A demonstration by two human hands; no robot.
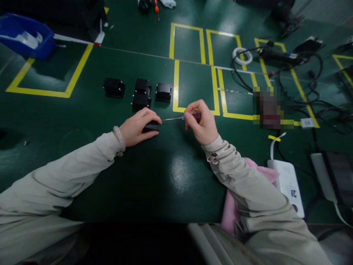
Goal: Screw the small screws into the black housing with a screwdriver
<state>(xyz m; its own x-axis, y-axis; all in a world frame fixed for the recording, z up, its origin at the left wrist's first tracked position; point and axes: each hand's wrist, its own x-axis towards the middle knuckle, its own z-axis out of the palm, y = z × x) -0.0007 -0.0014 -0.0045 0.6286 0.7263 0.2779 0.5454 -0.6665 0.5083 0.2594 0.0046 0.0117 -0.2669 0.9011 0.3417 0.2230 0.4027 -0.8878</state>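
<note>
My left hand (139, 127) is closed around a small black block (151, 126) on the green table, its fingers covering part of it. In my right hand (202, 123) is a screwdriver (196, 117) with a dark reddish handle, held nearly level. Its thin shaft points left, and the tip meets or almost meets the block's right end beside my left fingertips; contact is too small to tell. Just beyond my hands stand several similar black blocks with shiny screws: one at the left (113, 87), a close pair (141, 94) in the middle, and one at the right (163, 92).
A blue bin (41, 48) stands far left. Yellow tape (175, 84) marks rectangles on the table (176, 206). Black cables and a white tape roll (242, 56) lie right, near a white power strip (288, 184), a pink cloth (230, 209) and a phone (340, 176). An orange-handled screwdriver (156, 8) lies far back.
</note>
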